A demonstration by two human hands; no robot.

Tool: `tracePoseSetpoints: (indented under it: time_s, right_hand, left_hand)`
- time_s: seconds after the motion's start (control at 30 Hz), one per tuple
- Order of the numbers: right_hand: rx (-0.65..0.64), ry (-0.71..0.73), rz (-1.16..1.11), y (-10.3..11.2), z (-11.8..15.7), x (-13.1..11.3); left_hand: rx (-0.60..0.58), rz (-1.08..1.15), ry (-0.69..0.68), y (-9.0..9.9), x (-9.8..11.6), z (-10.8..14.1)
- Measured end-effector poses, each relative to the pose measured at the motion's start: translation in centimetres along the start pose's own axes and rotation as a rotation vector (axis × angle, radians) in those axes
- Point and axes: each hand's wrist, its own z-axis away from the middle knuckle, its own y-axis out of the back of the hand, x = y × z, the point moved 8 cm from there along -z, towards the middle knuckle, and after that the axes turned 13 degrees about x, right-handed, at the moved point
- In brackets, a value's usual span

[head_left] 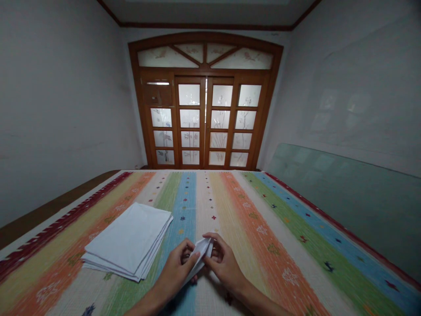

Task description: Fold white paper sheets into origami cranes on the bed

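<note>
Striped multicoloured tablecloth (233,206): near centre, folded white paper (203,246) pinched by left hand (177,264) and right hand (226,262); apparently mid-fold, aligned edges needed next

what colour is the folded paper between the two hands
The folded paper is white, a little greyish in this dim light; best seen in the head view.

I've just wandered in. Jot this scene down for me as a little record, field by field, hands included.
Left hand: gripping a folded piece of white paper, thumb on top
Right hand: holding the same paper at its other side
Nearby: a loose stack of white sheets, left of the hands, edges uneven
Surface: striped, many-coloured cloth with small motifs
Background: wooden doors with patterned panes
Right side: pale green panel along the wall
</note>
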Motion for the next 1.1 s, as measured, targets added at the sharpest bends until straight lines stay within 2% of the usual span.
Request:
tracePoseSetpoints:
  time_s: [0.13, 0.3, 0.5, 0.7, 0.9, 1.1]
  right_hand:
    - [0.036, 0.031, -0.020, -0.1, 0.3, -0.4]
    - [0.169, 0.027, -0.107, 0.5, 0.3, -0.2]
    - [0.184, -0.009, -0.069, 0.5, 0.1, -0.4]
    - [0.232, -0.043, 0.009, 1.0, 0.1, -0.3]
    - [0.212, 0.054, 0.064, 0.6, 0.5, -1.1]
    - [0.204, 0.049, 0.007, 0.5, 0.7, -1.1]
  left_hand:
    - [0.034, 0.021, -0.003, 0.1, 0.0, 0.1]
    - [0.069, 0.062, 0.024, 0.3, -0.1, 0.2]
    - [0.104, -0.063, -0.041, 1.0, 1.1, 0.3]
    - [0.094, -0.090, -0.063, 0.9, 1.3, 0.4]
    - [0.173, -0.204, -0.179, 1.3, 1.8, 0.9]
    - [0.118, -0.124, -0.090, 0.9, 1.2, 0.3]
